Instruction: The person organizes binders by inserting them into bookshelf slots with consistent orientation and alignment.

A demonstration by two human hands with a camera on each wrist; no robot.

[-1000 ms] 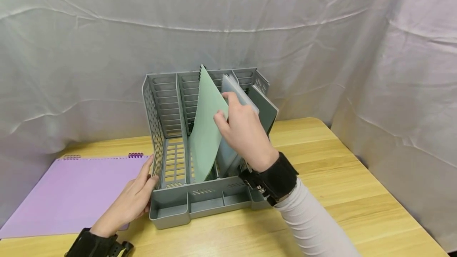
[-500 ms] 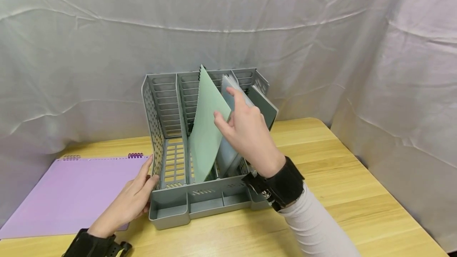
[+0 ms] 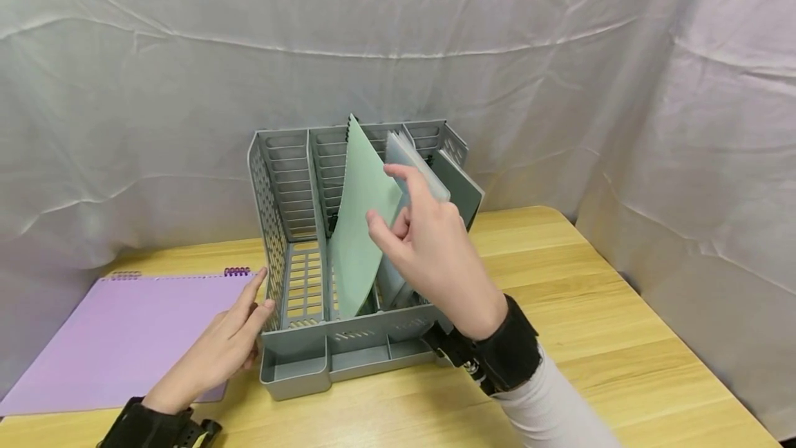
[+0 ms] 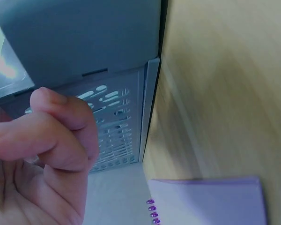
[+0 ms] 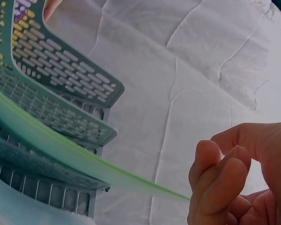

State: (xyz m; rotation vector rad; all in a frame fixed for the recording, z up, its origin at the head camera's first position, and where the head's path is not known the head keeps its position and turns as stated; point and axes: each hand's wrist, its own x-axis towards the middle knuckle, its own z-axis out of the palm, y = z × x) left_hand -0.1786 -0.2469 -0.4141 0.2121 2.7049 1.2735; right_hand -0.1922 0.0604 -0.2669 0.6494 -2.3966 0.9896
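A grey desktop file rack stands on the table with upright dividers. A light green notebook with black rings leans in its second slot from the left. My right hand hovers in front of the notebook's near edge, thumb and index finger apart, the other fingers bent, holding nothing. Behind it are a clear plastic folder and a dark grey-green folder. My left hand is beside the rack's left wall, fingertips at it; contact is hard to tell. In the left wrist view, the left fingers are loosely bent.
A purple ring-bound notebook lies flat on the wooden table, left of the rack. Small open compartments run along the rack's front. The leftmost slot shows its bare grid floor. Grey cloth hangs behind the table.
My right hand has drawn back toward me from the green notebook's edge. The left hand has shifted slightly down and left along the rack's side. Rack and notebooks stay in place.
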